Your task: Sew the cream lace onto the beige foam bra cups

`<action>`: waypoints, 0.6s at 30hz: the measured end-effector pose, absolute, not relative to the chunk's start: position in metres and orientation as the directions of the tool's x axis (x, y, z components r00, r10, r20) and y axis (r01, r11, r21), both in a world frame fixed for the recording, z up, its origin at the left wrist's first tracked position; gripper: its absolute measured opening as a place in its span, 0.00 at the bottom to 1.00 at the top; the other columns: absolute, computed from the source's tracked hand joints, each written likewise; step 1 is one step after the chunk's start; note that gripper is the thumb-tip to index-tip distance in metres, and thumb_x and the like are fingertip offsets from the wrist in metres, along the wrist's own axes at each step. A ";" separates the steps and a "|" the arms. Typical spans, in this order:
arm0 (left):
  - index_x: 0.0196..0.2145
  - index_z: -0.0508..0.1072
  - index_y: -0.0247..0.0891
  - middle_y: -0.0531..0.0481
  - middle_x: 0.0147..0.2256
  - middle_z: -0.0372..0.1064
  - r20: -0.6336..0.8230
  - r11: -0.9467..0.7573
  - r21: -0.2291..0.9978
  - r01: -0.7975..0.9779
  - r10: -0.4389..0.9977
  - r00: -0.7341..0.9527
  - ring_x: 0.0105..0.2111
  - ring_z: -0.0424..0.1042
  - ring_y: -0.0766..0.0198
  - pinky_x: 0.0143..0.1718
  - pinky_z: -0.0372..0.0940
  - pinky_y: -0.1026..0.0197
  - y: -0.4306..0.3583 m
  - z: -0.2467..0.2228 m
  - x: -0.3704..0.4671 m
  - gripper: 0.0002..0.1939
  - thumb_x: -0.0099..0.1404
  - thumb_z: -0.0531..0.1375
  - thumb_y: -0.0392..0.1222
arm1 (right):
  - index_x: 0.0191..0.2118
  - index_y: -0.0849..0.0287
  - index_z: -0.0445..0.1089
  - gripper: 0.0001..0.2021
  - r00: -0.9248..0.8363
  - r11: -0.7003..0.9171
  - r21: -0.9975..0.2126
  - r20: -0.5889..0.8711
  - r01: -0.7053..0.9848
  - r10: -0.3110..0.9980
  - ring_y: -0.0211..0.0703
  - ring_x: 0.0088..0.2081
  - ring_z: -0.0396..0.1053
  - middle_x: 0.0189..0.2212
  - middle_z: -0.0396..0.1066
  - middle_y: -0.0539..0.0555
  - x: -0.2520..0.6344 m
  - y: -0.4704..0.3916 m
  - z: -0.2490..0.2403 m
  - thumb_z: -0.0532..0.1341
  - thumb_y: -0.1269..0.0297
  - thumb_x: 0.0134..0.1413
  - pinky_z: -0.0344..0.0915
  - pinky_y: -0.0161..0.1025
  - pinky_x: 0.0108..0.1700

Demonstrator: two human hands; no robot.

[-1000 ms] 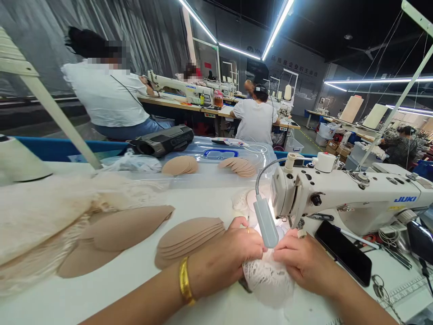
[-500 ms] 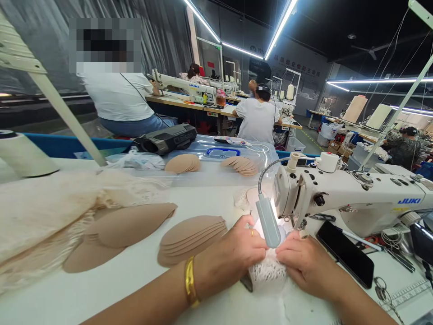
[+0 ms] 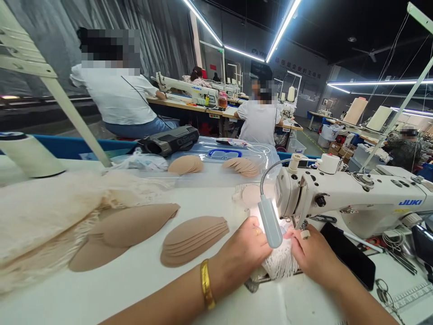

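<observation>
White fringed lace [image 3: 281, 262] lies at the needle area of a white sewing machine [image 3: 358, 194]. My left hand [image 3: 248, 243], with a gold bracelet [image 3: 207, 284] on its wrist, has its fingers closed on the lace's left side. On the right side my right hand [image 3: 309, 250] pinches the lace beside the presser foot. A grey lamp head [image 3: 269, 223] hides some fingertips and part of the cloth. Beige oval pads [image 3: 194, 239] lie fanned in a stack left of my left hand, and larger beige pads [image 3: 135, 225] lie farther left.
Cream lace fabric [image 3: 43, 212] covers the far left. A black phone [image 3: 350, 257] and scissors [image 3: 382, 289] are at the right. Behind stands a clear plastic box [image 3: 216, 174] with round pads [image 3: 186, 165] on it. People sit at other machines beyond.
Both hands have shifted slightly right. The lace has moved and turned, its fringe now spread lower and to the right. The left hand's fingers stay by the lamp.
</observation>
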State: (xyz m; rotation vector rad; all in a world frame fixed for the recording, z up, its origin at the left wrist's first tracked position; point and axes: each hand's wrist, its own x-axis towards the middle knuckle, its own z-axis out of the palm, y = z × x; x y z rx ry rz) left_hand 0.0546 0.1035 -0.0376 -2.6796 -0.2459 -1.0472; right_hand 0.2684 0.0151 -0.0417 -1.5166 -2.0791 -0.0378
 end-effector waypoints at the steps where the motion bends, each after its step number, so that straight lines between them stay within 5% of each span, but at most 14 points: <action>1: 0.36 0.72 0.37 0.50 0.32 0.75 0.694 -0.951 -0.181 0.251 0.057 0.718 0.30 0.71 0.61 0.39 0.68 0.53 0.103 -0.037 0.056 0.11 0.73 0.56 0.24 | 0.45 0.58 0.72 0.16 -0.191 0.351 -0.299 0.456 0.887 0.869 0.51 0.43 0.75 0.40 0.79 0.57 0.268 0.017 -0.042 0.54 0.82 0.59 0.71 0.42 0.45; 5: 0.44 0.74 0.35 0.49 0.34 0.77 0.708 -0.958 -0.169 0.232 0.045 0.705 0.30 0.73 0.60 0.40 0.69 0.53 0.103 -0.036 0.057 0.10 0.73 0.56 0.24 | 0.45 0.59 0.72 0.17 -0.218 0.368 -0.249 0.474 0.896 0.853 0.51 0.41 0.76 0.41 0.80 0.58 0.268 0.019 -0.044 0.54 0.83 0.57 0.73 0.44 0.44; 9: 0.41 0.74 0.39 0.51 0.37 0.78 0.580 -0.991 0.073 0.115 0.136 0.803 0.37 0.77 0.59 0.48 0.69 0.53 0.103 -0.028 0.045 0.10 0.70 0.60 0.25 | 0.47 0.60 0.72 0.18 -0.265 0.426 -0.221 0.517 0.877 0.814 0.51 0.42 0.75 0.40 0.80 0.58 0.269 0.016 -0.045 0.53 0.83 0.58 0.72 0.44 0.44; 13: 0.36 0.76 0.42 0.51 0.39 0.77 0.381 -0.947 0.207 0.247 0.311 0.871 0.41 0.75 0.52 0.54 0.66 0.43 0.101 -0.019 0.034 0.10 0.59 0.66 0.29 | 0.52 0.59 0.70 0.17 -0.310 0.458 -0.178 0.523 0.871 0.794 0.53 0.43 0.73 0.37 0.79 0.57 0.265 0.008 -0.040 0.53 0.79 0.62 0.70 0.46 0.46; 18: 0.47 0.75 0.44 0.46 0.48 0.75 0.369 -0.926 0.263 0.272 0.357 0.858 0.45 0.73 0.50 0.46 0.70 0.51 0.090 -0.017 0.033 0.17 0.60 0.66 0.35 | 0.65 0.55 0.60 0.23 -0.480 0.644 -0.212 0.508 0.735 0.715 0.52 0.54 0.71 0.57 0.75 0.59 0.253 0.002 -0.034 0.62 0.68 0.67 0.67 0.46 0.53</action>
